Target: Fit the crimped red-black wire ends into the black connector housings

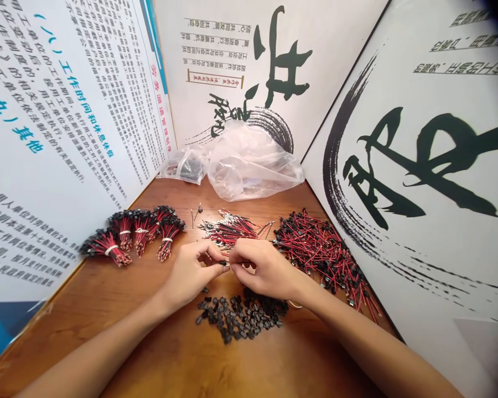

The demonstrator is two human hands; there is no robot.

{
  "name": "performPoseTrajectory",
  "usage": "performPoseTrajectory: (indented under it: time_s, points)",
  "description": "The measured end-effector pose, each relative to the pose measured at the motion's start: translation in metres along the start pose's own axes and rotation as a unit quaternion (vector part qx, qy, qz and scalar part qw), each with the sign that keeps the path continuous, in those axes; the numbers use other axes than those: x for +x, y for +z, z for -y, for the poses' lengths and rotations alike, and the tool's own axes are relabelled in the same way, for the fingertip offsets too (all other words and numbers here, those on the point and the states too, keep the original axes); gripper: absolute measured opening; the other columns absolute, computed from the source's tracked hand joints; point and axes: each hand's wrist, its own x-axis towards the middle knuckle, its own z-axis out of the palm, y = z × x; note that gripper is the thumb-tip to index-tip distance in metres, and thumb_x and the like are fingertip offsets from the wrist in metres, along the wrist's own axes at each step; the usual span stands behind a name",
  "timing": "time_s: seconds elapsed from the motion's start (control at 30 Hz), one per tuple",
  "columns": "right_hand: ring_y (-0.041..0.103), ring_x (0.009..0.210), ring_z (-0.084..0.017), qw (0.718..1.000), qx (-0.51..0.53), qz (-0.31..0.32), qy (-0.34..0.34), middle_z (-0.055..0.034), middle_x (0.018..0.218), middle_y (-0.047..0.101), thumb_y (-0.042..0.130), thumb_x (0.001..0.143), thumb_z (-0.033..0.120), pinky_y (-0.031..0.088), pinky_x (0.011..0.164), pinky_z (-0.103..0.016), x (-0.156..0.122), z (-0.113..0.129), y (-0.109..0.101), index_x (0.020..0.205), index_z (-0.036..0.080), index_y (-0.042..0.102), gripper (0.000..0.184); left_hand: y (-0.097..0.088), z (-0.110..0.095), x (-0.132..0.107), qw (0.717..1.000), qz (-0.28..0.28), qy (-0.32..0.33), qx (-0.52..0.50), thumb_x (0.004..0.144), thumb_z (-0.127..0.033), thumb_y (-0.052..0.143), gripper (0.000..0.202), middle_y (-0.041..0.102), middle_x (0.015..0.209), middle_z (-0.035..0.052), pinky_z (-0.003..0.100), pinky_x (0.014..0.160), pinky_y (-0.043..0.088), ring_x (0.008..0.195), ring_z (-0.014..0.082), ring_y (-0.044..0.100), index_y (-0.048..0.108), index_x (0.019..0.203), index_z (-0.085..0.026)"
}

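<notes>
My left hand point(197, 271) is closed, thumb and forefinger pinching a small black connector housing point(223, 263). Fingertip to fingertip with it, my right hand point(263, 265) is also in a pinch, on what looks like a thin wire whose pale end barely shows; the fingers cover most of it. Below the hands lies a heap of loose black connector housings point(243, 318), partly under the right wrist. Just beyond the hands, red and black wires point(232, 228) with bare metal terminals lie in a pile.
Right of the hands spreads a large heap of red-black wires with black connectors point(315, 249). Several banded wire bundles point(141, 229) sit at the left. Clear plastic bags point(253, 166) rest at the back, against printed partition panels point(216, 50) that enclose the wooden table point(149, 342).
</notes>
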Motion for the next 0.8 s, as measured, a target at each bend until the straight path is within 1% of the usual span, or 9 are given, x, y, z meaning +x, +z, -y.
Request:
performPoseTrajectory:
  time_s: [0.23,0.4,0.6,0.8]
  points:
    - [0.045,0.062,-0.011,0.999,0.034,-0.037,0.009,0.0023,0.068,0.052,0.052,0.077,0.007,0.034,0.061,-0.024,0.001,0.0024,0.0023,0.075,0.017,0.052,0.01,0.0008,0.0002,0.0006,1.0,-0.003,0.016,-0.01,0.072,-0.018,0.074,0.017,0.066,0.075,0.0049,0.031,0.07,0.048,0.073,0.0189,0.062,0.059,0.066,-0.016]
    - [0.045,0.061,-0.011,0.998,0.036,-0.048,0.011,0.0022,0.067,0.051,0.052,0.078,0.009,0.034,0.06,-0.024,0.0016,0.0031,0.0029,0.074,0.017,0.052,0.009,0.0021,0.0017,-0.0009,0.999,-0.013,0.045,-0.007,0.073,-0.017,0.074,0.017,0.066,0.075,0.0047,0.031,0.07,0.048,0.074,0.0184,0.062,0.059,0.065,-0.016]
    - [0.044,0.059,-0.011,0.997,0.037,-0.065,0.017,0.0022,0.066,0.051,0.051,0.075,0.008,0.034,0.058,-0.024,0.002,0.0045,0.0058,0.072,0.018,0.051,0.01,0.0031,0.0017,-0.0014,0.998,-0.028,0.049,-0.016,0.073,-0.017,0.075,0.017,0.065,0.073,0.0037,0.029,0.068,0.049,0.072,0.0181,0.062,0.059,0.066,-0.016]
    - [0.045,0.059,-0.011,0.996,0.043,-0.071,0.028,0.002,0.065,0.053,0.051,0.075,0.008,0.035,0.057,-0.024,0.0013,0.0075,0.0059,0.072,0.018,0.052,0.01,0.0031,-0.0014,-0.0035,0.996,-0.038,0.079,0.012,0.074,-0.016,0.075,0.019,0.065,0.072,0.0032,0.028,0.065,0.049,0.07,0.0171,0.062,0.058,0.065,-0.016]
